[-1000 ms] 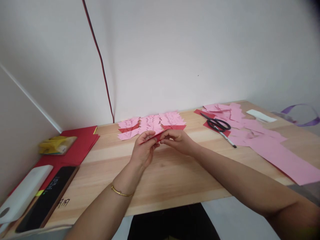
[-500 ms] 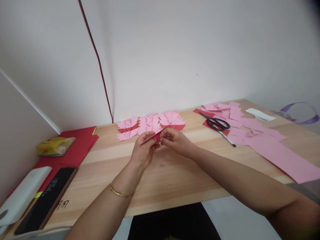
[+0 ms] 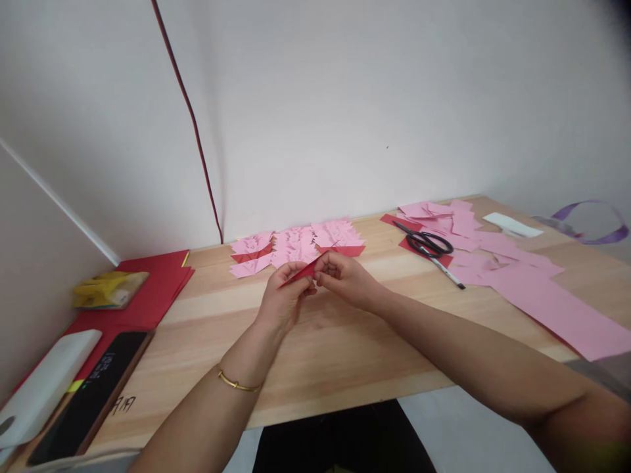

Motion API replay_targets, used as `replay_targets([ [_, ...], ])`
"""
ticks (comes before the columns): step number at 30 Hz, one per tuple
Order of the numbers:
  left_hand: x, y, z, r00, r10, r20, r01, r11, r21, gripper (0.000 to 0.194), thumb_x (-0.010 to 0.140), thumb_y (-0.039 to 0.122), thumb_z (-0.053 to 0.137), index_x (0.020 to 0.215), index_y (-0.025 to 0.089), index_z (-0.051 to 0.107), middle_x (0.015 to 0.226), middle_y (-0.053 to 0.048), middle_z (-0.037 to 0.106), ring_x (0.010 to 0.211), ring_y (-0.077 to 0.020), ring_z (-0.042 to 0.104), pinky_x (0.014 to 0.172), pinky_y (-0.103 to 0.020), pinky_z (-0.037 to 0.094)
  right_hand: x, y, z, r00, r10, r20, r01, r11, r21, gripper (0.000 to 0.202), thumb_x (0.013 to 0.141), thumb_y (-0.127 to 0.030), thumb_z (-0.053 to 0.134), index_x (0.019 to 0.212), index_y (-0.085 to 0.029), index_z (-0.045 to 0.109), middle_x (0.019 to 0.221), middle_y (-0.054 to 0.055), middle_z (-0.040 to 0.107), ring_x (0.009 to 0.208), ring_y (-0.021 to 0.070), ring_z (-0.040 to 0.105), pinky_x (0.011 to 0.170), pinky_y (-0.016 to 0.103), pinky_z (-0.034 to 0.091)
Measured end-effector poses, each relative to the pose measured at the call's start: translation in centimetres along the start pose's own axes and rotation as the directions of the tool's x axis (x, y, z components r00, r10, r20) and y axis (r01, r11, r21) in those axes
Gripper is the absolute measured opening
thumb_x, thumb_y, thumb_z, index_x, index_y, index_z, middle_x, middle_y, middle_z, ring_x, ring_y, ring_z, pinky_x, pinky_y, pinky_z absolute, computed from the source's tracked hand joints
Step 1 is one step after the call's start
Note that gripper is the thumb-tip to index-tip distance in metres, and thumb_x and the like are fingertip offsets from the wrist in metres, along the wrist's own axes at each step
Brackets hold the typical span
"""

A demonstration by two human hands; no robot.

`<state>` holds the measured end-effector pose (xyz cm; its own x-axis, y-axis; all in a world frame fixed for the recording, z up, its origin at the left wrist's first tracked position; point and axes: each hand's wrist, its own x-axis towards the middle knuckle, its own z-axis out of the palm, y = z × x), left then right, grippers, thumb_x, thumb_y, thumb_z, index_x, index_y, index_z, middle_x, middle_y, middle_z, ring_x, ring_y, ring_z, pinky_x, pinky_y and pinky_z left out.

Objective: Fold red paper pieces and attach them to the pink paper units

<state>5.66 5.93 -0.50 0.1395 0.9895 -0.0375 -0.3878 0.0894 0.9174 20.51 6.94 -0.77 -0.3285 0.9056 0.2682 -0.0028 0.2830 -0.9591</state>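
A small folded piece of red paper [image 3: 302, 273] is held above the wooden table [image 3: 315, 368], near its middle. My left hand [image 3: 286, 292] pinches the paper between thumb and fingers from the left. The fingertips of my right hand [image 3: 340, 279] are closed on its right end, close to the left fingertips. Just behind the hands lie rows of cut pink paper pieces [image 3: 294, 245] with jagged edges, with some red pieces [image 3: 351, 251] among them.
Black scissors [image 3: 428, 244] and a pen [image 3: 447, 273] lie right of the hands, beside scattered pink paper [image 3: 557, 305]. At left are red sheets [image 3: 142, 299], a yellow packet [image 3: 111, 290], a white case [image 3: 49, 387] and a black device [image 3: 93, 394]. A wall stands behind.
The red paper has tilted slightly in the fingers, so more of its surface shows. My left fingers have shifted a little around it; both hands stay in the same place.
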Motion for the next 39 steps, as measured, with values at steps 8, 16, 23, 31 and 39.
replay_targets([
  [8, 0.2, -0.2, 0.0, 1.0, 0.008, -0.007, -0.008, 1.0, -0.009, 0.016, 0.058, 0.009, 0.068, 0.071, 0.015, 0.06, 0.063, 0.0, 0.06, 0.058, -0.0093, 0.053, 0.056, -0.023, 0.04, 0.0, -0.1, 0.2, 1.0, -0.009, 0.019, 0.009, 1.0, 0.03, 0.011, 0.077, -0.02, 0.057, 0.08, -0.02, 0.046, 0.073, -0.001, 0.059, 0.069, 0.0124, 0.06, 0.064, 0.027, 0.048],
  [16, 0.6, 0.6, -0.6, 0.971, -0.225, -0.082, 0.216, 0.97, -0.11, 0.017, 0.055, 0.006, 0.066, 0.07, 0.013, 0.06, 0.059, 0.0, 0.058, 0.053, -0.0085, 0.051, 0.056, -0.025, 0.044, -0.1, -0.1, -0.6, 0.986, -0.158, 0.057, 0.168, 0.936, -0.311, 0.01, 0.081, -0.018, 0.052, 0.091, -0.019, 0.051, 0.08, 0.002, 0.059, 0.075, 0.0141, 0.057, 0.067, 0.029, 0.045],
  [23, 0.3, 1.1, -0.5, 0.922, -0.388, -0.017, 0.38, 0.911, -0.16, 0.01, 0.056, 0.003, 0.061, 0.062, 0.011, 0.06, 0.057, 0.0, 0.056, 0.051, -0.0078, 0.049, 0.051, -0.023, 0.043, -0.1, -0.5, -1.3, 0.86, -0.478, 0.179, 0.42, 0.462, -0.782, 0.009, 0.083, -0.026, 0.057, 0.08, -0.023, 0.065, 0.083, 0.004, 0.054, 0.086, 0.0189, 0.045, 0.081, 0.038, 0.03],
  [31, 0.1, 0.8, -0.4, 0.991, -0.133, 0.008, 0.133, 0.99, -0.036, 0.02, 0.067, 0.025, 0.071, 0.083, 0.014, 0.069, 0.084, -0.006, 0.068, 0.075, -0.0153, 0.061, 0.065, -0.029, 0.05, -0.1, -0.9, -1.1, 0.91, -0.381, 0.164, 0.385, 0.626, -0.678, 0.004, 0.081, -0.016, 0.053, 0.079, -0.018, 0.056, 0.102, 0.007, 0.057, 0.097, 0.0204, 0.048, 0.084, 0.037, 0.032],
  [39, -0.1, 0.6, 0.1, 1.0, -0.017, -0.024, 0.017, 1.0, 0.01, 0.017, 0.068, 0.028, 0.069, 0.073, 0.011, 0.07, 0.072, -0.007, 0.068, 0.067, -0.0153, 0.061, 0.061, -0.029, 0.05, -0.2, -0.8, -1.0, 0.951, -0.298, 0.082, 0.29, 0.771, -0.566, 0.006, 0.082, -0.017, 0.05, 0.08, -0.016, 0.056, 0.078, 0.003, 0.06, 0.071, 0.0127, 0.052, 0.067, 0.027, 0.038],
])
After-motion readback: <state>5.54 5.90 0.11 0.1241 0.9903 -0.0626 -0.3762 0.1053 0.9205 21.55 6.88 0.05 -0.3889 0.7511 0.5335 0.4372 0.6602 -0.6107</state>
